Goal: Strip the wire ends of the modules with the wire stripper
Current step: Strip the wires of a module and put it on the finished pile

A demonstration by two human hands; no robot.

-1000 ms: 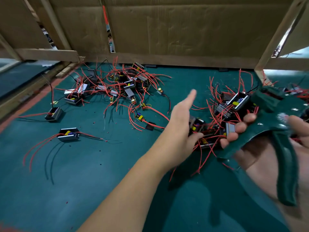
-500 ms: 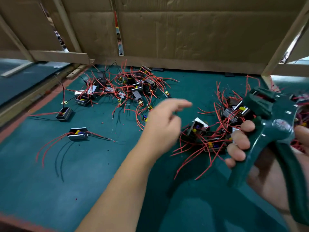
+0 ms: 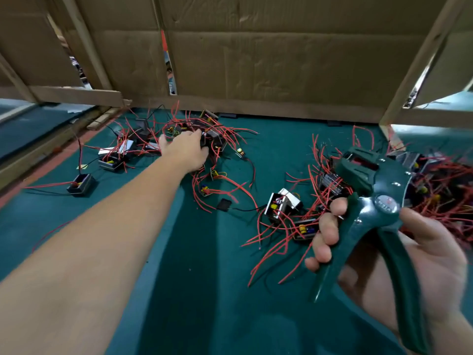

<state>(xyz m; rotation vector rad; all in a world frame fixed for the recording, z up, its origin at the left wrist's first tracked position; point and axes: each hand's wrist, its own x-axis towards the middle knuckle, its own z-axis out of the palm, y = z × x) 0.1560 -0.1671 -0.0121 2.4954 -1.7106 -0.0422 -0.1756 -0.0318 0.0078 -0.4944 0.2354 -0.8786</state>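
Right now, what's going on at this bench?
A person works at a green table. The right hand grips a stripper, held up by the near pile of modules. The left hand is stretched out onto the far pile, fingers among the red wires; whether it grips a module cannot be told. Nothing is being stripped yet.

Small assembly workshop — green-matted bench [image 3: 281,155], cardboard partition [image 3: 281,60] on wooden frame [image 3: 419,60], heaps of red-wired modules [image 3: 281,203].

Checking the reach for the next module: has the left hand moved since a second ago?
Yes. The left hand went forward and left, from beside the near pile onto the far pile by the cardboard wall.
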